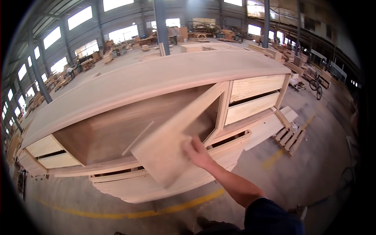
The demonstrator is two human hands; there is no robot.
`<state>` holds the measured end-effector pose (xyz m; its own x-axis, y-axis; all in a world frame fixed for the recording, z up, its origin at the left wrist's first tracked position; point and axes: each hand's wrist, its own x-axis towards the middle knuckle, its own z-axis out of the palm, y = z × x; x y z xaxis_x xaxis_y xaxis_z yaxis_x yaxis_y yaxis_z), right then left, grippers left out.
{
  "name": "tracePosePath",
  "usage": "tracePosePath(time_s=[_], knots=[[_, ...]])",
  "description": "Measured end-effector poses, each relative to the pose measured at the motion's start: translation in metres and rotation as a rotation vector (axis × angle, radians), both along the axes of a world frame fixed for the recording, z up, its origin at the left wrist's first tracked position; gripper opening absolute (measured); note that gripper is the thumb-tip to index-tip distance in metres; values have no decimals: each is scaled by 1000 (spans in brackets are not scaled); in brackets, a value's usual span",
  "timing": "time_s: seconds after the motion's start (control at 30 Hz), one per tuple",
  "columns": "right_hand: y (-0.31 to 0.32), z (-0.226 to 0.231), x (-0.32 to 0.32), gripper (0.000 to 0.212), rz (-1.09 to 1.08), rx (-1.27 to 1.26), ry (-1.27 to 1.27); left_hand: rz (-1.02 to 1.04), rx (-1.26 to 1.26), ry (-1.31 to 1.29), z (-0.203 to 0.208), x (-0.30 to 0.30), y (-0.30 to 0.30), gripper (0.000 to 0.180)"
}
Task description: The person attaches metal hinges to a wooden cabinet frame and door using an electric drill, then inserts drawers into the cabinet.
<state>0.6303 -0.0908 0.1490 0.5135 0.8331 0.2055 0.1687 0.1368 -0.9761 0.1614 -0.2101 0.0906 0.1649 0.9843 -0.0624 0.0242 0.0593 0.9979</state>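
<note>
A pale wooden panel [160, 154] slants across the open middle bay of a long, unpainted wooden cabinet [176, 68]. My right hand [196, 152] grips its right side, the fingers a little smeared by motion. Behind the panel shows the brown inside of the bay, and a thin wooden strip [138, 138] stands out at the panel's left edge. Drawer fronts [256, 88] fill the cabinet's right end, with a matching pair [47, 150] at the left end. My left hand is out of the picture.
Long drawer-like wooden pieces [129, 186] jut out below the cabinet. To the right lie a slatted pallet [290, 139] and a flat board [258, 133] on the concrete floor. A bicycle [316, 86] stands farther back. Blue steel columns [161, 27] and wood stacks fill the hall behind.
</note>
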Motion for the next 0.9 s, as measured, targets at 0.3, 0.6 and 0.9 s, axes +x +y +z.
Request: tracePosePath(time_s=[0.3, 0.6, 0.9], knots=[[-192, -48, 101, 41, -413, -22, -102, -460, 175, 43, 45, 50, 104, 38], [-327, -95, 129, 47, -824, 80, 314, -852, 466, 87, 48, 129, 154, 40], [-273, -166, -54, 59, 31, -639, 819, -1122, 1225, 395, 84, 239, 148, 30]])
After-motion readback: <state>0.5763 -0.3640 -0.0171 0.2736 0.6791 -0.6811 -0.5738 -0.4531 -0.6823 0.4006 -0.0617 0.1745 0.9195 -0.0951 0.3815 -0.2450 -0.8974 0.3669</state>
